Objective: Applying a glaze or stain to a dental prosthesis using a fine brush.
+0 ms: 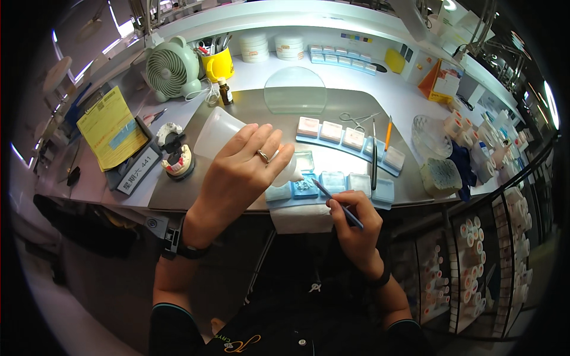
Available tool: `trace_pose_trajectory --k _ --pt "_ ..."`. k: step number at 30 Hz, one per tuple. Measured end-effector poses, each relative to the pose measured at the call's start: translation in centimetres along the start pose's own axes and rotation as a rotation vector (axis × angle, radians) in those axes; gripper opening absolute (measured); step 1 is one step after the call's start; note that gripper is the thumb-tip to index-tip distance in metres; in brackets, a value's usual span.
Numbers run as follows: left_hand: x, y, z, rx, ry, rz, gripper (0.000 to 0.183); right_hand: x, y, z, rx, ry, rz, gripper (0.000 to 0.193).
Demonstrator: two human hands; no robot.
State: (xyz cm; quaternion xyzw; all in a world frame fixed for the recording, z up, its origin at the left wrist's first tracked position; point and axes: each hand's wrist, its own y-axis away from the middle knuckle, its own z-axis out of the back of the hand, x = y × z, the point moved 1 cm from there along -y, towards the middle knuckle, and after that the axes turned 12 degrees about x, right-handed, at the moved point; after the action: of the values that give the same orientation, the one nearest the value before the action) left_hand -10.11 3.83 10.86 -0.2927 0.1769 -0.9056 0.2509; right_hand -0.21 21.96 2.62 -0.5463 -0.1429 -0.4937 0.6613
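My left hand (246, 157) is wrapped round a translucent white squeeze bottle (218, 129), tipped so its nozzle points down to the right. Below the nozzle lies a blue tray (279, 193) of small lidded compartments; one blue well (305, 187) stands uncovered, with pale clumps or liquid inside. Pinched in my right hand (356, 222) is a slim blue-handled tool (344, 211), its tip beside that well. Whether the tip touches anything I cannot tell. A folded white tissue (301, 219) hangs at the bench edge under the tray.
Behind is another compartment tray (347, 141), with black tweezers (374, 163), scissor-like forceps (358, 120) and an orange pencil (389, 133) nearby. A dental model (177, 159) stands left, near a green fan (171, 70), brown bottle (225, 92) and yellow mug (218, 64). A sponge block (440, 177) sits right.
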Motion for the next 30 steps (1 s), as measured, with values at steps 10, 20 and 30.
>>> trace_pose_trajectory --k 10,20,30 --pt "0.5 -1.5 0.1 0.045 -0.114 -0.139 0.024 0.2 0.2 0.0 0.02 0.041 0.017 0.012" --pt "0.5 -2.5 0.7 0.06 -0.107 -0.189 0.024 -0.2 -0.1 -0.5 0.067 0.057 0.077 0.012" --pt "0.5 -2.9 0.1 0.109 -0.178 -0.225 0.023 0.1 -0.2 -0.2 0.014 0.076 0.064 0.012"
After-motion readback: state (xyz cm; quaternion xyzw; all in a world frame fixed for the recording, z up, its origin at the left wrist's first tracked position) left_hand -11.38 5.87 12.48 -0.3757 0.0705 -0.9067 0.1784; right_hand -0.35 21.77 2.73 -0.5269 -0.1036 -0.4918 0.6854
